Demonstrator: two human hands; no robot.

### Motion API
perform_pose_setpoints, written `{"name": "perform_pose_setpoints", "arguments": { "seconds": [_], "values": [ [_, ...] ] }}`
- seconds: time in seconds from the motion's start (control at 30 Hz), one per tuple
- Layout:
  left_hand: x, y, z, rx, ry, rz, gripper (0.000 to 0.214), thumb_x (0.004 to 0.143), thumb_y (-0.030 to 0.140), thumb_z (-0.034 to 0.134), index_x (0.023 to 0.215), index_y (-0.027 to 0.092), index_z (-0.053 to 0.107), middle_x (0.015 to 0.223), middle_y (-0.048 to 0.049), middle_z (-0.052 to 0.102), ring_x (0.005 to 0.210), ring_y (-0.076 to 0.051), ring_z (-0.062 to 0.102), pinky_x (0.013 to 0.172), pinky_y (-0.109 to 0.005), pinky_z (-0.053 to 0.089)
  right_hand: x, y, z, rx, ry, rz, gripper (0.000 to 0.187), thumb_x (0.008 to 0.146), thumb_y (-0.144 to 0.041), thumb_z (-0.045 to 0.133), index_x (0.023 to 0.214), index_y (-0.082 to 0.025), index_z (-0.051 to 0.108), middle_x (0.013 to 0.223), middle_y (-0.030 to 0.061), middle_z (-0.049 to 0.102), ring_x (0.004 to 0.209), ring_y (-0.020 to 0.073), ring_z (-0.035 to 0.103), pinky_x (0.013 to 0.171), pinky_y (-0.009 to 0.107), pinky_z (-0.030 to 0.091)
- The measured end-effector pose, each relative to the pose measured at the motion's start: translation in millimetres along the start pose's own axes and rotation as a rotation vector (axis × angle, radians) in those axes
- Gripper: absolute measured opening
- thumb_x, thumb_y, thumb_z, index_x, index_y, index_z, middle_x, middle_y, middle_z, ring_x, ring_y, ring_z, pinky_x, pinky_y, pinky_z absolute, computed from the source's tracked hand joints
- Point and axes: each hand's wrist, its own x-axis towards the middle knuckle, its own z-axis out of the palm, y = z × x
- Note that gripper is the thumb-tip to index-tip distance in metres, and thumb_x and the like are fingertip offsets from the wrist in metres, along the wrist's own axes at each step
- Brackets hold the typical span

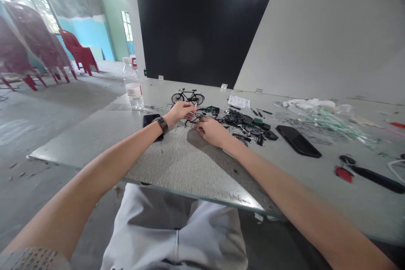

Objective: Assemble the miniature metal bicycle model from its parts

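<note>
1 toy bike (189, 96) stands at the back of the desk (177, 160), apparently finished. A dark frame (200, 117) sits just in front of it, between 2 hands, and looks only partly built. The right hand (211, 130) holds it with narrowed fingers; the left hand (181, 112) is drawn narrow beside it, its grip impossible to tell. Many loose parts (249, 121) lie to the right, so much seems left.

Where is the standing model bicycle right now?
In the head view, the model bicycle stands on the table just beyond the left hand, right of the water bottle.
</note>
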Motion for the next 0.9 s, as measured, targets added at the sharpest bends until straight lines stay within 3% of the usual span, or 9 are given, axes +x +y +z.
{"name": "perform_pose_setpoints", "arguments": {
  "seconds": [0.37, 0.7, 0.9],
  "values": [
    [-2.7, 3.8, 1.7, -0.003, -0.014, -0.002, 0.019, 0.085, 0.026, 0.074, 0.075, 0.012, 0.068, 0.079, -0.0082, 0.068, 0.067, -0.013, 0.064, 0.075, -0.034, 0.053, -0.4, 2.7, 3.2, -0.018, 0.021, -0.014, 0.031, 0.096, -0.013, 0.050, 0.111, -0.018, 0.077, 0.107, 0.0129, 0.071, 0.100, 0.0241, 0.064, 0.091, 0.034, 0.048],
    [-0.3, -3.6, -2.5, -0.010, -0.032, 0.024, 0.026, 0.083, 0.036, 0.078, 0.089, 0.011, 0.074, 0.085, -0.0088, 0.070, 0.074, -0.013, 0.065, 0.072, -0.030, 0.051, -0.8, 4.3, 0.1, 0.009, 0.037, -0.001, 0.029, 0.098, -0.012, 0.048, 0.110, -0.015, 0.075, 0.105, 0.0138, 0.069, 0.100, 0.0250, 0.062, 0.092, 0.036, 0.046],
    [1.8, -6.9, -2.8, -0.026, -0.017, 0.002, 0.024, 0.089, 0.036, 0.071, 0.090, 0.012, 0.074, 0.090, -0.0101, 0.071, 0.080, -0.015, 0.066, 0.069, -0.027, 0.049, -7.1, 10.0, -12.4, 0.099, 0.108, 0.086, 0.025, 0.098, -0.014, 0.048, 0.111, -0.015, 0.070, 0.105, 0.0122, 0.066, 0.091, 0.0219, 0.063, 0.080, 0.032, 0.046]
  ]
}}
